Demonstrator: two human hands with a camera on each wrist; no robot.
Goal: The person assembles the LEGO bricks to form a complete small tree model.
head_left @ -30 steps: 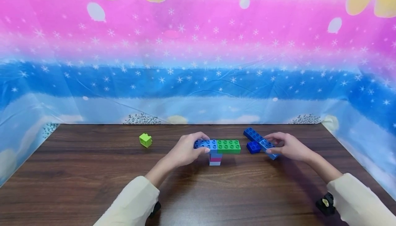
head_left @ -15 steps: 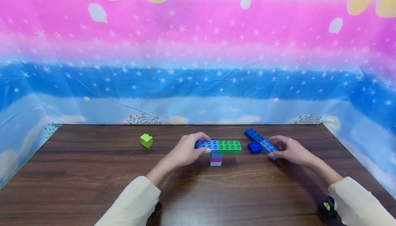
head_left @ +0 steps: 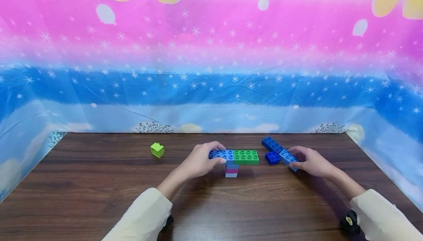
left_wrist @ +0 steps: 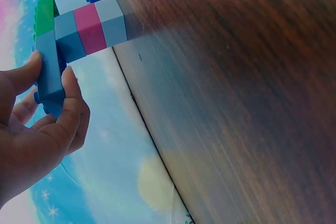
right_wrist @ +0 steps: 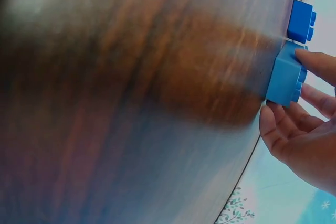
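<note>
– snowflake cloth (head_left: 198, 50) behind, wooden table (head_left: 132, 204) below. your hands?
– my left hand (head_left: 202, 160) pinches the blue top brick (head_left: 226, 154) over the pink-banded stack (head_left: 231, 171); my right hand (head_left: 314, 162) seems to pinch a light-blue brick (head_left: 288, 156), its far side hidden, beside the dark-blue brick (head_left: 272, 158).

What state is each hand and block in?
Left hand, gripping left light-blue block
Right hand, gripping right light-blue block
Left light-blue block, raised
Green block, raised
Column, upright
Right light-blue block, studs up
Long blue block, studs up
Small blue block, studs up
Lime block, apparently tipped over
</note>
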